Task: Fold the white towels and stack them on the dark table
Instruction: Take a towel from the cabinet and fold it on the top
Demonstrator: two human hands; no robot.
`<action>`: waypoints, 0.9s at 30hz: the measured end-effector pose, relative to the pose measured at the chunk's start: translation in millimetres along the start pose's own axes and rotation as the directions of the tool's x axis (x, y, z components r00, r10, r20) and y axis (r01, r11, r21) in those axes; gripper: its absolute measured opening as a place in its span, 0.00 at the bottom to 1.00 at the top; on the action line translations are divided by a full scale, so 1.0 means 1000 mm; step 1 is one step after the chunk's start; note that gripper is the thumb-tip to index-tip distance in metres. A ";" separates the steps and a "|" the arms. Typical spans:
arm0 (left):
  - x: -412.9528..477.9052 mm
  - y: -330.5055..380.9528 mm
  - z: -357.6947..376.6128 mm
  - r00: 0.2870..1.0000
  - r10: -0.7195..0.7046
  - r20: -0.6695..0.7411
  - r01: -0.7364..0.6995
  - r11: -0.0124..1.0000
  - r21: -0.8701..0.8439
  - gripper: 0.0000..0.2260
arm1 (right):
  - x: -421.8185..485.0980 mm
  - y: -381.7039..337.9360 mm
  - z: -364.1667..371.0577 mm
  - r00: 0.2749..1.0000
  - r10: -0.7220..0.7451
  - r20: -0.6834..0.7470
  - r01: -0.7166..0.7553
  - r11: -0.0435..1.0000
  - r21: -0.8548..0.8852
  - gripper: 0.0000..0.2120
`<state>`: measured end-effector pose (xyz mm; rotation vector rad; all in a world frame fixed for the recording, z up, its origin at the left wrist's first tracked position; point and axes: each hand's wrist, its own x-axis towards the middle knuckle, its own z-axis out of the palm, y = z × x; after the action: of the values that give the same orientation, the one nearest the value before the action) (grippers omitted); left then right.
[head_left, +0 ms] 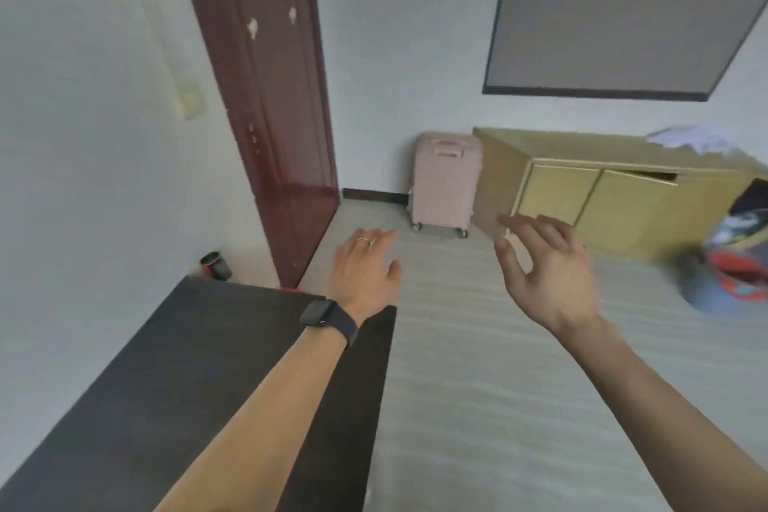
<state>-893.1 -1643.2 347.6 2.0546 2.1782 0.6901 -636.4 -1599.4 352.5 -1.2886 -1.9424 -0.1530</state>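
Left hand (365, 266), wearing a ring and a dark smartwatch (319, 313), and right hand (548, 270) reach out at frame centre, fingers spread and holding nothing, above a pale striped bed (478, 387). The dark table (166, 366) lies lower left. Crumpled white towels (690, 139) sit on the yellow cabinet (582, 195), upper right.

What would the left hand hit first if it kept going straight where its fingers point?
Likely the pink suitcase ahead; nothing shows between it and the left hand, though depth is hard to judge.
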 end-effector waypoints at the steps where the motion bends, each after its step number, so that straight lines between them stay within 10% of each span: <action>1: 0.018 0.023 -0.002 0.998 0.055 -0.023 -0.056 0.998 -0.007 0.23 | 0.006 0.016 -0.016 0.999 0.024 -0.037 -0.025 0.999 -0.024 0.19; 27: 0.199 0.436 0.125 0.913 0.399 -0.082 -0.406 0.878 -0.253 0.23 | 0.070 0.398 -0.235 0.929 0.244 -0.278 -0.324 0.899 -0.294 0.20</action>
<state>-463.8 -1414.6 444.2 2.3735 1.5621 0.9900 -194.1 -1473.1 438.1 -1.6826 -1.5468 -0.4836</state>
